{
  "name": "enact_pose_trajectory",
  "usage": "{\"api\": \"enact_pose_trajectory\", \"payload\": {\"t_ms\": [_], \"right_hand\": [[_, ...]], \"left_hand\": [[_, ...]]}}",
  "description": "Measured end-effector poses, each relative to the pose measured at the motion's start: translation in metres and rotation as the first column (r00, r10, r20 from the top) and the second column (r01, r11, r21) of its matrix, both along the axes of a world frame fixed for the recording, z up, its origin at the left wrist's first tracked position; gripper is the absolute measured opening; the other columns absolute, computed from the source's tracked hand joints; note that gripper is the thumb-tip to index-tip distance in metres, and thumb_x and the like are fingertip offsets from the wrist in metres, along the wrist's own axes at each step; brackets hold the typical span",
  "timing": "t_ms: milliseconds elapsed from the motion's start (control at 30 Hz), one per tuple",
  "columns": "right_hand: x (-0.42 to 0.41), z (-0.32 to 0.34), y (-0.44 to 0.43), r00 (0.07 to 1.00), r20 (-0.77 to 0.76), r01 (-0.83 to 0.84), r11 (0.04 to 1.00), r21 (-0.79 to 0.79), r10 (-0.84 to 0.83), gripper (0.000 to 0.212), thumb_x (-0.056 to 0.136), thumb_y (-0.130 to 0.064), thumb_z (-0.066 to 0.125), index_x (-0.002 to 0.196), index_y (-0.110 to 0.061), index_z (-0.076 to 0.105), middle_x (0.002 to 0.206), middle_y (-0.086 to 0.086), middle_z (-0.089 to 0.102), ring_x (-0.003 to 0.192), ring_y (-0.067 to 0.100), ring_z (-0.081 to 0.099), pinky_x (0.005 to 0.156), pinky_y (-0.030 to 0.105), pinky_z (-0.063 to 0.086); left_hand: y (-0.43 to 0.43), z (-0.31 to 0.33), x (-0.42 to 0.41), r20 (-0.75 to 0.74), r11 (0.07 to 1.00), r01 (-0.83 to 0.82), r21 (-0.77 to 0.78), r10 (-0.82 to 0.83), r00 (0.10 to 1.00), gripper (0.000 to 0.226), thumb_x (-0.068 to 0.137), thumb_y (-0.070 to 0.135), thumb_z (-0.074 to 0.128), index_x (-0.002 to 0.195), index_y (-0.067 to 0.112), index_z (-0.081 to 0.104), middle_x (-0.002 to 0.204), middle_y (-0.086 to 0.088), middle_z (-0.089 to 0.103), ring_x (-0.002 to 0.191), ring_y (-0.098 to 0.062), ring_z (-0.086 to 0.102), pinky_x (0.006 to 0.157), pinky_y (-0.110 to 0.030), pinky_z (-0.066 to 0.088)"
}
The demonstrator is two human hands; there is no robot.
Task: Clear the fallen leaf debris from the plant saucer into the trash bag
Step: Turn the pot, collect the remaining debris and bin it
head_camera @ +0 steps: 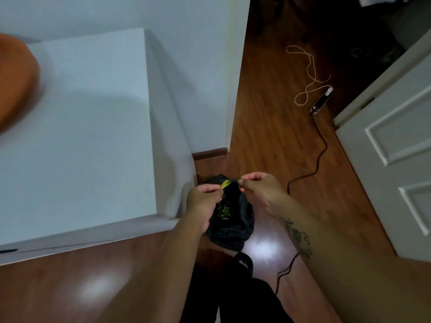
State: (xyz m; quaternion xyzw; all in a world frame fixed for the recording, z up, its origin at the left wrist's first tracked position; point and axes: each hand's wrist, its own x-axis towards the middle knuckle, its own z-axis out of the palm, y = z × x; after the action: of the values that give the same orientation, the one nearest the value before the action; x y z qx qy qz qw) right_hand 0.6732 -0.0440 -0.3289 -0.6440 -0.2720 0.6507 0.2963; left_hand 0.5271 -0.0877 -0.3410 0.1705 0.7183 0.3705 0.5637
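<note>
A black trash bag [233, 231] hangs above the wooden floor beside the white cabinet's corner. My left hand [205, 201] grips the bag's rim on the left, and a yellow-green leaf [225, 184] shows at its fingertips. My right hand [261, 190] pinches the opposite rim with a bit of green leaf at the fingers. Between the hands the bag's mouth is held apart, and green leaf debris [223, 209] lies inside. An orange saucer [14, 82] sits blurred at the left edge on the cabinet top.
The white cabinet top [88, 127] fills the left half. A black cable [319, 155] runs across the wooden floor [268, 127] to a power strip [323, 101] with a pale cord. A white panelled door [396, 145] stands at the right. My dark-clothed leg is below.
</note>
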Motion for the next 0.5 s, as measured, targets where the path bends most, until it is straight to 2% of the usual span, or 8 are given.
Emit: {"api": "enact_pose_trajectory", "payload": {"t_ms": [100, 233, 333, 400, 433, 500], "right_hand": [[0.002, -0.056, -0.005, 0.998, 0.053, -0.017, 0.999, -0.036, 0.019, 0.012, 0.085, 0.003, 0.065, 0.077, -0.005, 0.062, 0.074, 0.008, 0.061, 0.065, 0.014, 0.060, 0.062, 0.017, 0.056], [0.006, -0.129, -0.016, 0.991, 0.097, -0.081, 0.992, -0.101, 0.091, 0.015, 0.088, -0.003, 0.064, 0.074, -0.009, 0.061, 0.077, 0.007, 0.063, 0.077, 0.022, 0.063, 0.078, 0.032, 0.056], [0.006, -0.184, -0.015, 0.981, 0.146, -0.108, 0.987, -0.116, 0.124, 0.016, 0.087, -0.005, 0.066, 0.073, -0.012, 0.063, 0.078, 0.008, 0.063, 0.086, 0.027, 0.063, 0.089, 0.043, 0.056], [0.004, -0.227, -0.017, 0.981, 0.129, -0.125, 0.981, -0.147, 0.144, 0.005, 0.086, -0.005, 0.067, 0.087, -0.010, 0.066, 0.090, 0.012, 0.066, 0.090, 0.027, 0.063, 0.089, 0.042, 0.056], [0.004, -0.243, -0.018, 0.976, 0.116, -0.163, 0.973, -0.163, 0.183, 0.018, 0.085, -0.005, 0.068, 0.103, -0.009, 0.066, 0.102, 0.013, 0.065, 0.095, 0.027, 0.063, 0.087, 0.039, 0.055], [0.003, -0.264, -0.021, 0.964, 0.102, -0.227, 0.959, -0.171, 0.247, 0.047, 0.086, -0.005, 0.066, 0.131, -0.009, 0.053, 0.120, 0.010, 0.057, 0.108, 0.027, 0.059, 0.086, 0.032, 0.051]], "left_hand": [[-0.005, -0.054, 0.001, -0.011, 0.998, 0.009, -0.063, -0.009, 1.000, 0.013, 0.084, 0.001, 0.069, 0.083, 0.014, 0.071, 0.084, -0.009, 0.072, 0.079, -0.018, 0.068, 0.069, -0.023, 0.053], [-0.013, -0.117, 0.002, -0.016, 0.991, 0.042, -0.130, -0.045, 0.999, 0.013, 0.086, 0.002, 0.067, 0.097, 0.006, 0.073, 0.085, -0.007, 0.071, 0.077, -0.015, 0.066, 0.068, -0.022, 0.051], [-0.009, -0.167, 0.001, -0.015, 0.984, 0.066, -0.166, -0.069, 0.998, 0.016, 0.087, 0.002, 0.066, 0.101, 0.005, 0.072, 0.094, -0.013, 0.071, 0.079, -0.016, 0.065, 0.065, -0.020, 0.050], [-0.007, -0.203, 0.003, -0.017, 0.977, 0.087, -0.195, -0.092, 0.996, 0.019, 0.087, 0.004, 0.066, 0.105, 0.007, 0.071, 0.100, -0.013, 0.071, 0.086, -0.019, 0.065, 0.070, -0.022, 0.051], [-0.006, -0.215, 0.003, -0.004, 0.974, 0.104, -0.203, -0.107, 0.994, 0.022, 0.087, 0.006, 0.067, 0.109, 0.008, 0.069, 0.102, -0.011, 0.070, 0.090, -0.019, 0.065, 0.075, -0.023, 0.051], [-0.006, -0.231, 0.003, 0.020, 0.966, 0.159, -0.204, -0.159, 0.987, 0.027, 0.088, 0.010, 0.068, 0.116, 0.011, 0.065, 0.106, -0.005, 0.067, 0.096, -0.016, 0.063, 0.082, -0.024, 0.049]]}}
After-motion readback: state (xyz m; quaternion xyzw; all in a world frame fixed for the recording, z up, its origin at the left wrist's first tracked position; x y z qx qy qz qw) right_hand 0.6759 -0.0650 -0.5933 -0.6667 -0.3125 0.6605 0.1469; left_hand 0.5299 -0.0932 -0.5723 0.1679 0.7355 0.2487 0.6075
